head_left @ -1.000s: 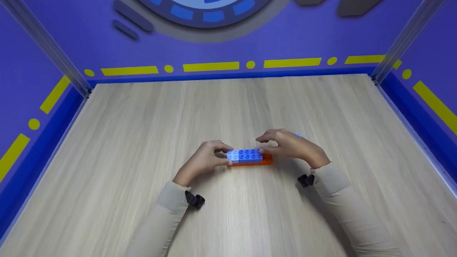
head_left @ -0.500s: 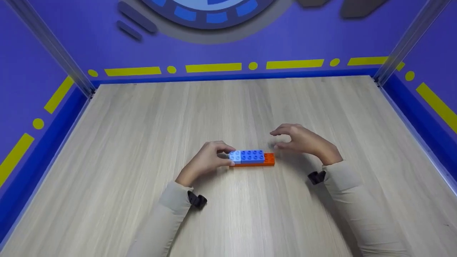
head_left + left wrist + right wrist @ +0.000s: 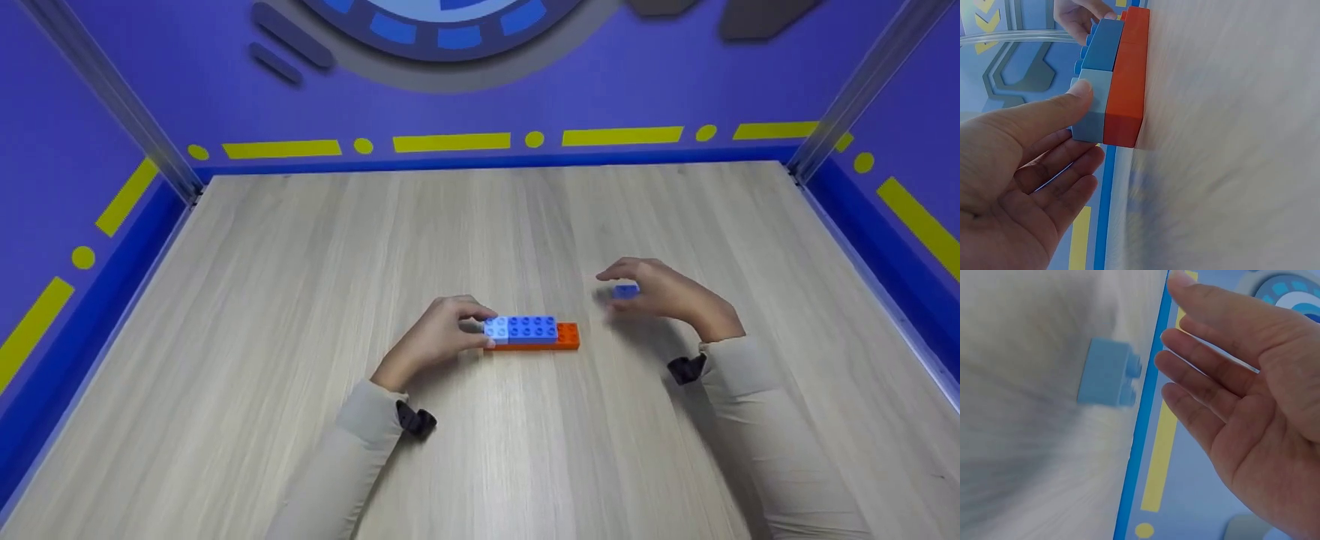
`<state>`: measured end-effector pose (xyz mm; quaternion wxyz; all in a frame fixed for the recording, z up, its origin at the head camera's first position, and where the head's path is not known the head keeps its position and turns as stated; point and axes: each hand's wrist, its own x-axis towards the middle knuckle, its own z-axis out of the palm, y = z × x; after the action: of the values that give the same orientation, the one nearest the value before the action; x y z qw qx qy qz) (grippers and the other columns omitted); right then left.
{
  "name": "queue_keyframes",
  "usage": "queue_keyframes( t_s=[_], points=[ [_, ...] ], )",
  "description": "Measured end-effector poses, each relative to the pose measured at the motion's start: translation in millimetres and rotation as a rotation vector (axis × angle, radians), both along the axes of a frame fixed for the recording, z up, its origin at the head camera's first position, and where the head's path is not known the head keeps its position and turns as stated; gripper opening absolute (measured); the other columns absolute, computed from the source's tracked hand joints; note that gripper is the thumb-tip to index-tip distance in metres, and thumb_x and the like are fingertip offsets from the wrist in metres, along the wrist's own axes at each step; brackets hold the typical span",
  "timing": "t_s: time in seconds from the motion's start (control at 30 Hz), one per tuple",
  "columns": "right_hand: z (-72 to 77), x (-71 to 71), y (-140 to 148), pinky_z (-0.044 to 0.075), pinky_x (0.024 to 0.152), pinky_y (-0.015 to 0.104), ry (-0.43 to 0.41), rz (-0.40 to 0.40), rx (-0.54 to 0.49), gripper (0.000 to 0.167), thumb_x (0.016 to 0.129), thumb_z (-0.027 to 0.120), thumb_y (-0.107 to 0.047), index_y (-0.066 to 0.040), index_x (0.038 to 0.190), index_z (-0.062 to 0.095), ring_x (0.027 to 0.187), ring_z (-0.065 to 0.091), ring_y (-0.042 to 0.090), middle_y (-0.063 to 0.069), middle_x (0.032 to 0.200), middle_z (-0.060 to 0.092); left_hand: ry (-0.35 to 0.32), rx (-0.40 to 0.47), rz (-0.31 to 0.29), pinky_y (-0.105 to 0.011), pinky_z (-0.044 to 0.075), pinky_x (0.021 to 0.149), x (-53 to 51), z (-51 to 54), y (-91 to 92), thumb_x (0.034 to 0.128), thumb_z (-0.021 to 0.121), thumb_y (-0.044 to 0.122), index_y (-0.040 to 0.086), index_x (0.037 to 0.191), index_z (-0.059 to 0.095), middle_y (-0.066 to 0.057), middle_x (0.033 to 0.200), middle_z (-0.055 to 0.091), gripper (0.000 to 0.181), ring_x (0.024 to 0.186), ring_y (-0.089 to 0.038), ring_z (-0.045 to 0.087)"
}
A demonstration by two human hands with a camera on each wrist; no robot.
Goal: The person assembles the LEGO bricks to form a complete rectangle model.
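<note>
A long orange-red brick [image 3: 568, 339] lies on the table, carrying a light blue brick [image 3: 496, 331] and a darker blue brick [image 3: 532, 330] side by side. Its right end shows bare studs. My left hand [image 3: 441, 334] pinches the light blue brick between thumb and fingers; in the left wrist view the thumb presses on its side. Further right, my right hand [image 3: 664, 292] hovers over a small loose blue brick [image 3: 625, 291]. In the right wrist view that loose brick [image 3: 1104, 373] stands apart from the fingers, which hold nothing.
The pale wooden table [image 3: 360, 240] is bounded by a blue back wall [image 3: 480, 109] with yellow marks, and by side walls on the left and right. Metal posts [image 3: 127, 105] stand at the back corners.
My right hand has left the blue brick on the stack and moved right, to the loose brick. The left hand keeps its hold on the light blue brick.
</note>
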<state>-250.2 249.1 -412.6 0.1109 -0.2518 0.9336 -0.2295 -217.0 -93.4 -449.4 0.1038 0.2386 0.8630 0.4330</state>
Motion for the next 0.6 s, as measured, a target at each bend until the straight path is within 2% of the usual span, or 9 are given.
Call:
queue_keyframes(
  t_s=[0.4, 0.6],
  points=[
    [-6.1, -3.2, 18, 0.039, 0.104, 0.057, -0.102, -0.127, 0.009, 0.047, 0.085, 0.07, -0.012, -0.003, 0.13, 0.059, 0.125, 0.047, 0.037, 0.019, 0.136, 0.053, 0.03, 0.019, 0.011, -0.034, 0.05, 0.097, 0.1, -1.3, 0.4, 0.0802, 0.077, 0.012, 0.005, 0.112, 0.071, -0.006, 0.108, 0.068, 0.034, 0.107, -0.021, 0.061],
    [-7.4, -3.2, 22, 0.039, 0.104, 0.058, -0.117, -0.142, -0.002, 0.048, 0.085, 0.07, -0.011, -0.002, 0.131, 0.058, 0.126, 0.047, 0.039, 0.02, 0.135, 0.054, 0.032, 0.02, 0.012, -0.036, 0.05, 0.098, 0.8, -0.5, 1.6, 0.0797, 0.077, 0.011, 0.005, 0.113, 0.07, -0.007, 0.108, 0.068, 0.034, 0.108, -0.022, 0.061]
  ],
)
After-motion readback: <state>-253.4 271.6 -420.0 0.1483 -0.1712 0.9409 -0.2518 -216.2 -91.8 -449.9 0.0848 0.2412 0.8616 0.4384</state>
